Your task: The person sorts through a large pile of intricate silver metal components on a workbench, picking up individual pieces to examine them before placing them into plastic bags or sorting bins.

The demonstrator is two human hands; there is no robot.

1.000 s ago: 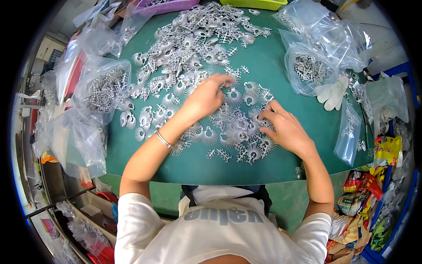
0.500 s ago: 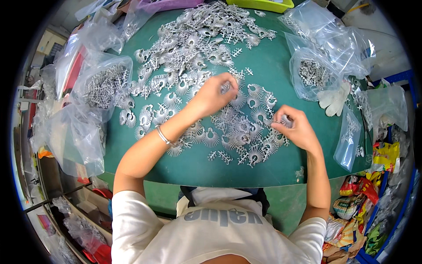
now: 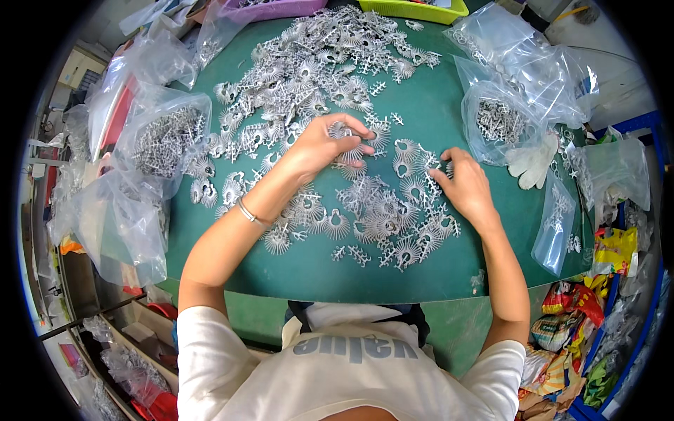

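My left hand (image 3: 324,147) curls around a few silver fan-shaped metal pieces (image 3: 342,132), its fingers bent over the pile in the middle. To the right, my right hand (image 3: 466,188) has thumb and forefinger curved about a fan-shaped metal piece, mostly hidden by the fingers. Between and below the hands spreads a loose group of fan-shaped pieces (image 3: 385,214) mixed with small branched metal pieces (image 3: 359,253). A larger heap of the same silver parts (image 3: 302,74) covers the far middle of the table.
The green table (image 3: 316,276) carries clear bags of metal parts at left (image 3: 168,140) and right (image 3: 498,119). A white glove (image 3: 531,163) lies by the right bag. Purple (image 3: 277,8) and yellow-green baskets (image 3: 414,8) stand at the far edge.
My left hand has shifted left and its fingers have loosened, showing the pieces inside. My right hand has moved slightly away from me, over the right edge of the near group.
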